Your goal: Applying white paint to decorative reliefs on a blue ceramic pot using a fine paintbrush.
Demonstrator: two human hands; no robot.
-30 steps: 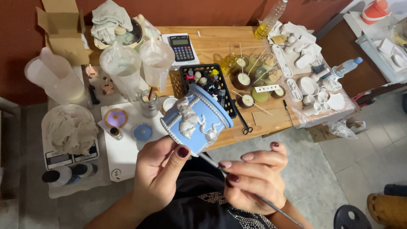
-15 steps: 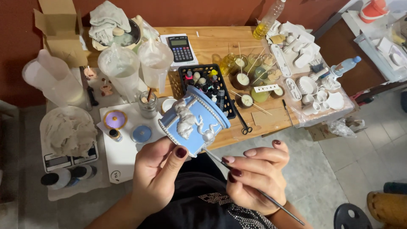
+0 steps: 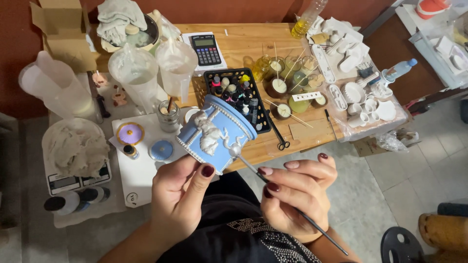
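Observation:
My left hand (image 3: 181, 195) holds a round blue box (image 3: 217, 134) with white raised figures on its side, tilted over my lap in front of the wooden table (image 3: 253, 46). My right hand (image 3: 296, 191) pinches a thin dark paintbrush (image 3: 287, 204). The brush tip touches the white relief near the box's lower edge.
On the table lie a black tray of small paint pots (image 3: 240, 95), a calculator (image 3: 206, 48), scissors (image 3: 279, 138), cups with sticks (image 3: 287, 80), white moulds (image 3: 363, 95), plastic jugs (image 3: 139, 73), a jar of brushes (image 3: 168, 116), a cardboard box (image 3: 63, 34). A bowl of white clay sits on a scale (image 3: 75, 153).
The blue box has turned slightly in my left hand and the brush tip has shifted along the white relief. Both hands stay in about the same place.

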